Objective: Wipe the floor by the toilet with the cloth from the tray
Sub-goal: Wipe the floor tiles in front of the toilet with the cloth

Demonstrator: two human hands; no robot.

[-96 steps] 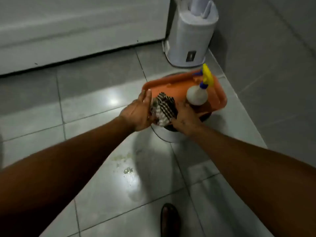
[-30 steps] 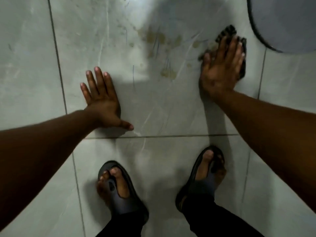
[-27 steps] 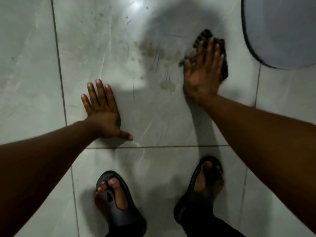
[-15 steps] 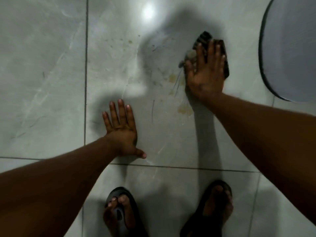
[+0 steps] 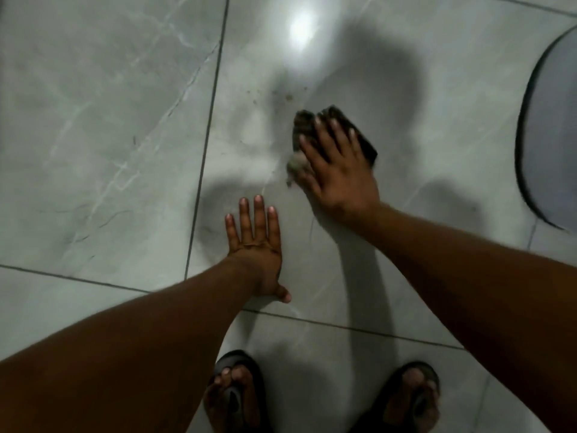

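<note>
A dark checked cloth (image 5: 303, 128) lies flat on the grey tiled floor (image 5: 109, 126), mostly covered by my right hand (image 5: 338, 170), which presses down on it with the fingers spread. My left hand (image 5: 254, 242) rests palm-down on the same tile, fingers apart, holding nothing, a short way below and left of the cloth. A few small brown specks (image 5: 288, 96) lie on the tile just above the cloth. The tray is out of view.
A rounded grey base with a dark rim (image 5: 527, 157) curves in at the right edge. My two feet in dark sandals (image 5: 234, 398) (image 5: 415, 398) stand at the bottom. A bright light reflection (image 5: 301, 29) shines on the wet tile.
My right hand has slid the cloth down and to the left across the tile, and the yellowish smears seen earlier are mostly gone. My left hand stays planted on the floor.
</note>
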